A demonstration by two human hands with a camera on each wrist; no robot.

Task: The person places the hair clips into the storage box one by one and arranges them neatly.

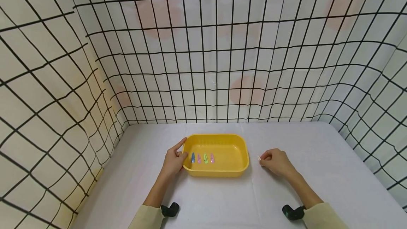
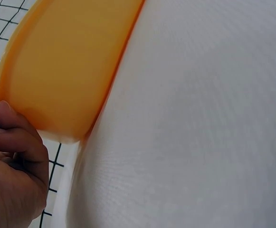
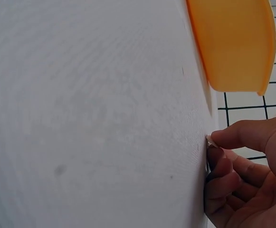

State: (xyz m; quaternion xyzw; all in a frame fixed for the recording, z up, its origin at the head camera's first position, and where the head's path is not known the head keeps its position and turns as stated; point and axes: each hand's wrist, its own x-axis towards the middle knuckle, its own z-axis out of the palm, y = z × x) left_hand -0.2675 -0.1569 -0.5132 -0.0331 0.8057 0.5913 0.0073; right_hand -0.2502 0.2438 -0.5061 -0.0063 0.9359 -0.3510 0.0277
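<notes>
A yellow plastic tray (image 1: 229, 151) sits on the white-covered table. Inside it, toward the left, lie a blue hair clip (image 1: 193, 157), a pink hair clip (image 1: 199, 158), a green hair clip (image 1: 206, 158) and another pink hair clip (image 1: 212, 158) in a row. My left hand (image 1: 173, 160) grips the tray's left edge, thumb over the rim. Right of the tray, my right hand (image 1: 278, 162) pinches a small pale hair clip (image 1: 259, 158) between thumb and fingertips, low over the table. In the right wrist view only a bit of that clip (image 3: 211, 140) shows.
White cloth walls with a black grid (image 1: 216, 63) enclose the table (image 1: 222, 200) at the back and both sides. A dark strap-on device sits at each wrist, the left one (image 1: 170, 209) and the right one (image 1: 292, 212).
</notes>
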